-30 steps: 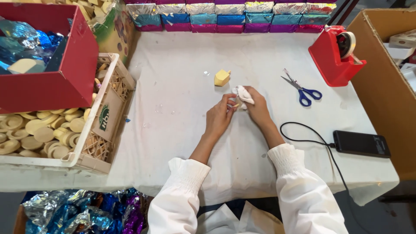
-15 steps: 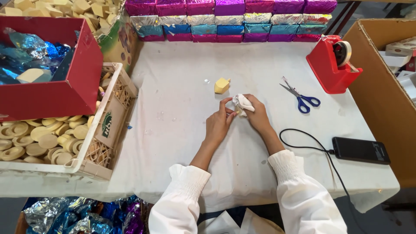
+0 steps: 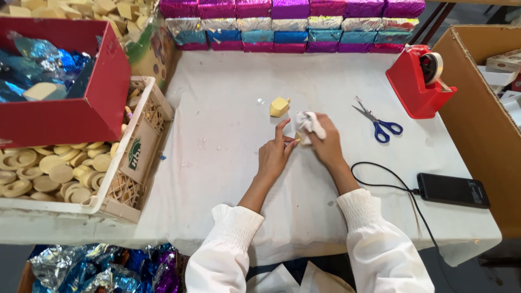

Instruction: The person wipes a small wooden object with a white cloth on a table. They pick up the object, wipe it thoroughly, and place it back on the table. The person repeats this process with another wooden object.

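Sleeves (image 3: 374, 239) of white fabric frame the bottom of the view, and from them both forearms reach up over the white-covered table (image 3: 217, 108). Below the table's near edge, at the left, lies a heap of crumpled foil (image 3: 103, 268) in silver, blue and purple.

At the middle of the table the two hands meet. The right hand (image 3: 325, 144) is closed around a crumpled white cloth (image 3: 309, 122), which bulges out above its fingers. The left hand (image 3: 274, 154) is half open, its fingers stretched toward the right hand and touching a small yellowish piece (image 3: 298, 137) between the two — most of that piece is hidden, so its shape cannot be told.

Just beyond the hands sits a pale yellow block (image 3: 279, 106), apart from both. To the right lie blue-handled scissors (image 3: 380, 122), and nearer the table's right edge a black phone (image 3: 453, 190) with a black cable (image 3: 380, 182) curling from it. At the left stands a white plastic crate (image 3: 138, 157) full of pale round discs (image 3: 49, 171), with a red box (image 3: 81, 103) resting above it.

Farther back on the right is a red tape dispenser (image 3: 418, 81), beside a brown carton (image 3: 480, 119). Along the far edge runs a stacked row of foil-wrapped boxes (image 3: 293, 27) — purple, silver, blue and pink.
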